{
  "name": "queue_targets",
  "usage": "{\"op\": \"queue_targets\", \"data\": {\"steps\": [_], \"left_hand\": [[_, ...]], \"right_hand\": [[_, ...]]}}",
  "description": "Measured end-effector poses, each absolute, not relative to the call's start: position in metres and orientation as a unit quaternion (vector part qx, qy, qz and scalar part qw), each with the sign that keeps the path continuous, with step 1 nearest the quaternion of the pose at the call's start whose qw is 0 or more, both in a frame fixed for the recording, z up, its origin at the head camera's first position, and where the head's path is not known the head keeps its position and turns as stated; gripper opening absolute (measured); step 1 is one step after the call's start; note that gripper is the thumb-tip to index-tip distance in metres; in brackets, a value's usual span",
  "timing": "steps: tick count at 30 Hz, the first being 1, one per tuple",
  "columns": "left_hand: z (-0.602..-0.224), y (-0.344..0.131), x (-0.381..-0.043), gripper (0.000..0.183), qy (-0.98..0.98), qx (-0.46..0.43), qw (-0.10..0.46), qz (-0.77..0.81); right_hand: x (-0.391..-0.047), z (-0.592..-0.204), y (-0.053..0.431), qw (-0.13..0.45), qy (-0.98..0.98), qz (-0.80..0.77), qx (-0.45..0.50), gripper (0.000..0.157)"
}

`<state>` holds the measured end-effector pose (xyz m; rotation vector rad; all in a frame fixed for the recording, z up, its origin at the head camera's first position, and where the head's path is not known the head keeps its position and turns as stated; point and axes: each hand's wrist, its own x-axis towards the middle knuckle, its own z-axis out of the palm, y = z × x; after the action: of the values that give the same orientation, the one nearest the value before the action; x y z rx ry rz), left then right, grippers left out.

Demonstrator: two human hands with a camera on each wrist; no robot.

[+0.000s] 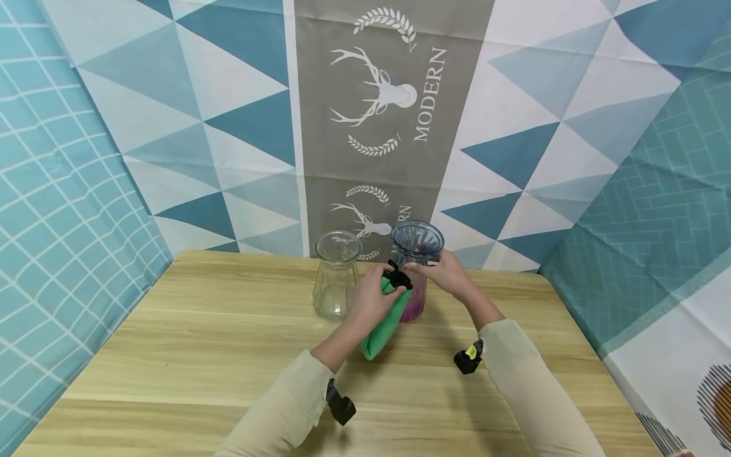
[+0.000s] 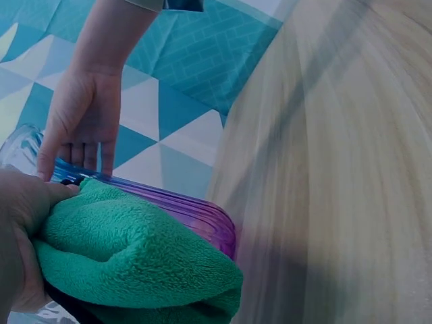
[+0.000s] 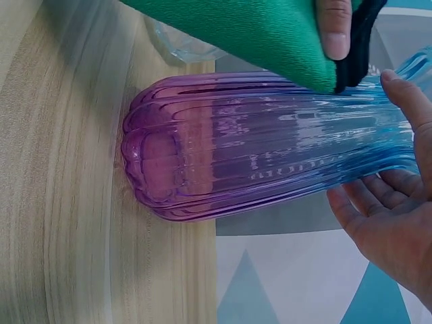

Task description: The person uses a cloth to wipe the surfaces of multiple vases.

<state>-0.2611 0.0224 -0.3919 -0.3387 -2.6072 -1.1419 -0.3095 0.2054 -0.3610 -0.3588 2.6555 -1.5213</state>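
Note:
A ribbed glass vase point(image 1: 415, 306), blue at the flared top and purple at the base, stands upright on the table. My right hand point(image 1: 444, 274) holds it just below the rim, thumb at the front and fingers at the far side, as the right wrist view shows. In my left hand point(image 1: 368, 303) is a folded green plush cloth point(image 2: 142, 250) with black edging, pinched by its black end between thumb and fingers. The cloth hangs close beside the vase and overlaps it in the wrist views. Left of it stands a clear glass vase point(image 1: 331, 293), partly behind my left hand.
The wooden table point(image 1: 228, 355) ends at a patterned backdrop point(image 1: 240, 127) right behind both vases. Tile-patterned sheets point(image 1: 63, 190) hang at the sides. Each wrist bears a small black camera point(image 1: 341, 403).

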Motion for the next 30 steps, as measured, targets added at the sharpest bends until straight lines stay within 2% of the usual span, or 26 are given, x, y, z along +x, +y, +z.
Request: {"op": "queue_targets", "data": {"steps": [21,26,30], "left_hand": [[-0.417,0.022,-0.263,0.043,-0.931,-0.087,0.073,-0.346],[-0.411,0.020,-0.261,0.042,-0.922,-0.087,0.065,-0.371],[-0.401,0.020,-0.259,0.041,-0.907,-0.092,0.078,-0.402]], "right_hand": [[-0.308,-0.359,0.204,0.027,0.868,-0.486,-0.102,0.080],[-0.307,-0.359,0.202,0.020,0.862,-0.495,-0.105,0.082],[-0.308,-0.360,0.201,0.008,0.857,-0.502,-0.118,0.083]]}}
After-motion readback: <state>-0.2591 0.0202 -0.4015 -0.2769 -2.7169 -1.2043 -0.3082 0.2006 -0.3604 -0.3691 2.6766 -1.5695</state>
